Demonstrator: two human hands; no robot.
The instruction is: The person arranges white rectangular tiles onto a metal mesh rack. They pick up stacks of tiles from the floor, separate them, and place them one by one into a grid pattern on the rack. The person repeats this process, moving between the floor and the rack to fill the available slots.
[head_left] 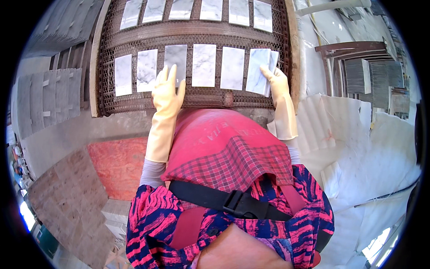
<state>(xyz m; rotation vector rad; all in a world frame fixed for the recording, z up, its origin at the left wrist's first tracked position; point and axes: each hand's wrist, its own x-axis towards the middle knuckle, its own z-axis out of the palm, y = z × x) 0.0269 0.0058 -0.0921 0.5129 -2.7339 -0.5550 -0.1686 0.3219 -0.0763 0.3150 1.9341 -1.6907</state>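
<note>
Rectangular marble tiles lie in two rows on a wire-mesh conveyor belt [210, 54] in front of me. My left hand [167, 91], in a cream rubber glove, has its fingers stretched over the lower part of a greyer tile [175, 56]. At the near row's right end, my gloved right hand [278, 85] grips a bluish-white tile [256, 67] by its right side, thumb on top. A second tile [273, 58] shows partly from under it. Between the hands lie a veined white tile [204, 65] and another white tile [232, 67], untouched.
Wooden rails [95, 62] edge the belt. Stacks of grey slabs [49, 98] stand at the left, and more stacked tiles [371, 76] at the right. A red board [116, 166] leans at the lower left. White sheeting [358, 148] covers things on the right.
</note>
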